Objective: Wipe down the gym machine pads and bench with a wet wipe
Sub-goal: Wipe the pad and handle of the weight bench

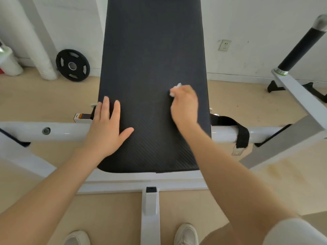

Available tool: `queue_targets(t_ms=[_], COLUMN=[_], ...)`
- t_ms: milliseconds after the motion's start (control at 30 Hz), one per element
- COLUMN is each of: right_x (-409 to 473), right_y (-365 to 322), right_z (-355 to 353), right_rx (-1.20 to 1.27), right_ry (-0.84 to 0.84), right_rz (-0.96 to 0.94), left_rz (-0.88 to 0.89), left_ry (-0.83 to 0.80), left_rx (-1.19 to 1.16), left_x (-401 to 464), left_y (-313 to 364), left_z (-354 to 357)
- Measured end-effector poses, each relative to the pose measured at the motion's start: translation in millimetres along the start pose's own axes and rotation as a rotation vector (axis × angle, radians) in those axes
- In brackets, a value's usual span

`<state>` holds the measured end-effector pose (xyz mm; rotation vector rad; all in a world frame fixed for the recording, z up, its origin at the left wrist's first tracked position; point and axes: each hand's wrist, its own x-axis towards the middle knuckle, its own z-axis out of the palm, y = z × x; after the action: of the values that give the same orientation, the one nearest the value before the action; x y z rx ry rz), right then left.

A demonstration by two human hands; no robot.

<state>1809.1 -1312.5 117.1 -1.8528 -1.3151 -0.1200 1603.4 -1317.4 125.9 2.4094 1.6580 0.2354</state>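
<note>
Wiping the bench (152, 55): right hand (184, 106) has its fingers bunched round the wet wipe (175, 89), left hand (108, 128) lies flat; unwiped pad runs lengthwise ahead.

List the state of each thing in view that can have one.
Long black padded bench: bare, left hand resting on it.
Crumpled white wet wipe: bunched in right hand, on the pad.
Left hand: flat, fingers straight.
Right hand: curled round the wipe.
Black strap: draped over white frame tube.
</note>
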Motion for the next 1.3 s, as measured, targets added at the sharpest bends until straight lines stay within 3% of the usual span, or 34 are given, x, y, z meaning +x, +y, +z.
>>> queue_targets(t_ms=[67, 167, 233, 267, 367, 500, 600, 700, 900, 967, 1067, 1133, 1300], right_x=[-23.4, -60.7, -61.7, -51.9, -8.3, -1.3, -31.5, -65.4, -113.7, -99.1, -71.6, -76.4, -154.4], right_y=[-21.0, -43.8, -46.2, -44.3, -21.2, 0.8, -15.9, -39.6, -62.9, -52.5, -21.7, -9.1, -52.0], right_z=[14.8, 22.2, 14.3, 6.9, -15.4, -13.2, 7.3, 19.8, 15.8, 2.8, -24.3, -27.6, 18.4], right_rx=[0.013, -0.022, 0.021, 0.051, 0.064, 0.02, -0.01, -0.01, 0.019, 0.013, 0.014, -0.007, 0.061], right_ry=[-0.047, -0.278, -0.387, -0.362, -0.057, -0.056, -0.068, -0.125, -0.381, -0.269, -0.041, -0.018, -0.134], right_rz=[-0.116, -0.305, -0.331, -0.286, -0.057, 0.144, 0.041, -0.112, -0.341, -0.243, 0.097, 0.203, -0.006], left_rz=[0.005, 0.023, 0.025, 0.016, -0.027, -0.141, -0.226, -0.283, -0.227, -0.207, -0.197, -0.177, -0.037], left_ry=[-0.006, -0.015, -0.003, 0.003, 0.049, 0.105, 0.108, 0.103, 0.067, 0.057, 0.038, 0.011, -0.063], left_rx=[-0.002, -0.055, -0.119, -0.151, -0.226, -0.541, -0.84, -0.992, -1.06, -1.073, -1.125, -1.117, -0.941], left_x=[-1.4, -5.3, -7.6, -9.5, -16.8, -31.4, -39.2, -41.5, -52.8, -57.9, -60.4, -61.1, -65.1], left_y=[-4.3, -5.2, -6.9, -7.7, -12.1, -14.0, -15.1, -16.2, -24.9, -28.8, -36.0, -42.0, -57.1], left_z=[2.2, 2.2, 0.3, -0.6, 3.7, 15.7, 16.9, 15.7, 20.2, 22.8, 23.8, 24.0, 25.8])
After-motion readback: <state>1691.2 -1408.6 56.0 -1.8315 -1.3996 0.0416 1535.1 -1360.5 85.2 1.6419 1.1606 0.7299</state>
